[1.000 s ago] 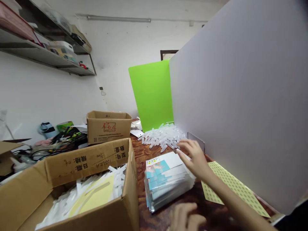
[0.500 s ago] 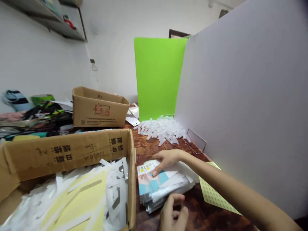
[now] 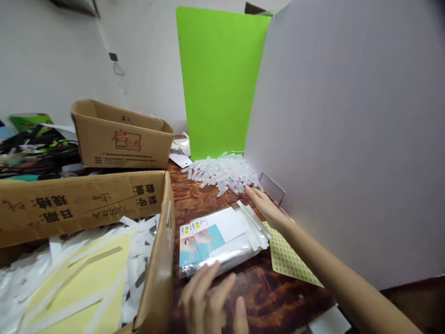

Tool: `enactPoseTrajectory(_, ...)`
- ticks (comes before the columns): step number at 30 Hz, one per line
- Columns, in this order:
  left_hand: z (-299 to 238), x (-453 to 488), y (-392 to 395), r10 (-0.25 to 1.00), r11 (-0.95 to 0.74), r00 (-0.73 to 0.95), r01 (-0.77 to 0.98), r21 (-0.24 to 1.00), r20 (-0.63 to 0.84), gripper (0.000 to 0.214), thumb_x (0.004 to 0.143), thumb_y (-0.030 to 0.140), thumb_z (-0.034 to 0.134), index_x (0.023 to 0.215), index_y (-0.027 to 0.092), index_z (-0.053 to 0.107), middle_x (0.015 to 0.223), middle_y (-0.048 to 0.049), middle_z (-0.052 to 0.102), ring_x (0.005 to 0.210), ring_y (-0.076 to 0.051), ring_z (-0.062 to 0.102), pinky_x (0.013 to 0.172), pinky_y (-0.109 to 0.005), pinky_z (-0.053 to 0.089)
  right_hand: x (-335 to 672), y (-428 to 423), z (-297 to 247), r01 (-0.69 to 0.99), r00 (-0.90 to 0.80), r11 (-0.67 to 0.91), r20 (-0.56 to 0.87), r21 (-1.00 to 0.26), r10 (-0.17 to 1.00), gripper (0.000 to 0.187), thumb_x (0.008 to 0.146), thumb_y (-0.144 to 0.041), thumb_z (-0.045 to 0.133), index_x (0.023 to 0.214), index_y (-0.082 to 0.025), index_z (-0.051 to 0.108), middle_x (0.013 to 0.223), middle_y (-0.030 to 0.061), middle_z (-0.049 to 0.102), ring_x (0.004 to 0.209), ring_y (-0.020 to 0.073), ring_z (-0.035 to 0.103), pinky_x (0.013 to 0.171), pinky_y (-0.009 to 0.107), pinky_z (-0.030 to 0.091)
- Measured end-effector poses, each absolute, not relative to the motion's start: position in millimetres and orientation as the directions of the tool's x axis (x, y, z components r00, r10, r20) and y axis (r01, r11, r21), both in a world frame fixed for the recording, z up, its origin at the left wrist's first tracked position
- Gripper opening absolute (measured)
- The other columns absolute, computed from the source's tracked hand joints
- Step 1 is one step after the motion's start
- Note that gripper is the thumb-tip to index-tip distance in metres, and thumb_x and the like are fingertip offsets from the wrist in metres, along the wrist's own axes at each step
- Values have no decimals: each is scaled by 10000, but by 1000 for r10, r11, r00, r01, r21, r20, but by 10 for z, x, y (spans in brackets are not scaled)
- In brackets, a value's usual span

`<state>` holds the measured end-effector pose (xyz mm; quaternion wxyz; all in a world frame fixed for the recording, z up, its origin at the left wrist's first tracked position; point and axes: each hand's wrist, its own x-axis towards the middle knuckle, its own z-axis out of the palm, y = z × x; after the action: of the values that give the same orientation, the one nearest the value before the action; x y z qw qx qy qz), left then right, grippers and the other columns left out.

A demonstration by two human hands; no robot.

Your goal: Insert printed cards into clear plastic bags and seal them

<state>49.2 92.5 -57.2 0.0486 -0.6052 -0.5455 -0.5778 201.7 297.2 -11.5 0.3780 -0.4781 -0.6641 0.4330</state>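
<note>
Our spread left hand (image 3: 208,299) and open right hand (image 3: 264,209) flank the slippery packet stack (image 3: 215,243), best gripped along its edges.

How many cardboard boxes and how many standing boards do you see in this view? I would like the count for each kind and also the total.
Cardboard boxes: 2
Green standing board: 1
White standing board: 1
Total: 4

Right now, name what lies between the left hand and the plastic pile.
Head view: bagged printed cards lie between the left hand and the plastic pile.
</note>
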Motion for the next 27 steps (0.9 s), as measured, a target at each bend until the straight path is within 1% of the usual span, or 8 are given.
enactPoseTrajectory(2,-595,398,997,538,-273,-210,872,405,816,487,816,150,626,1281,227,502,1385,-142,462,1353,-316,361,1104,-478,276,2028,2822,-264,238,-186,96,52,-966,981,423,956,-499,489,1207,-169,574,1275,98,580,1169,244,562,1016,507,426)
enactPoseTrajectory(6,-667,244,1157,757,-163,-180,879,448,629,619,896,243,547,1461,230,297,1503,-185,382,1434,-367,263,1082,-588,317,1990,2621,-368,164,-164,46,19,-985,986,430,958,-506,483,1213,-172,572,1285,99,580,1166,238,569,1013,497,436)
enactPoseTrajectory(9,-685,184,1191,760,-176,-130,902,394,637,513,899,253,546,1395,242,415,1468,-153,477,1399,-348,354,1020,-547,399,1970,2606,-358,193,-200,60,21,-979,980,426,962,-498,480,1227,-176,566,1287,100,581,1160,236,575,1009,496,443)
enactPoseTrajectory(12,-662,136,1183,735,-258,54,944,205,676,306,887,256,553,1190,256,598,1311,-78,650,1257,-310,532,920,-465,450,1948,2633,-378,283,-267,128,51,-951,962,422,945,-457,533,1265,-181,546,1319,103,563,1197,251,553,1039,523,412)
enactPoseTrajectory(15,-627,71,1182,679,-327,207,944,38,704,224,853,270,590,1066,255,659,1137,-26,747,1097,-275,634,884,-420,432,1945,2653,-416,387,-319,228,102,-894,942,516,891,-432,612,1332,-189,500,1423,120,485,1322,288,447,1124,564,293)
enactPoseTrajectory(21,-544,24,1209,615,-380,239,925,17,751,200,819,234,656,1016,264,662,1027,32,770,975,-206,662,844,-340,428,2056,2560,-370,544,-374,354,158,-761,914,788,819,-483,634,1495,-240,309,1598,126,205,1476,306,175,1182,565,157)
enactPoseTrajectory(24,-485,90,1238,613,-316,245,947,-51,751,198,849,233,618,1042,236,660,1114,-35,751,1044,-255,644,889,-387,422,2119,2423,-331,579,-427,440,205,-686,881,613,856,-487,591,1421,-300,447,1609,65,195,1490,301,104,1179,586,115)
enactPoseTrajectory(27,-438,150,1270,678,-261,259,960,-104,688,272,894,231,556,1150,261,643,1216,-17,716,1111,-271,627,923,-429,422,2194,2291,-291,582,-480,526,260,-620,838,469,932,-496,478,1345,-283,538,1582,48,279,1490,265,101,1190,556,94)
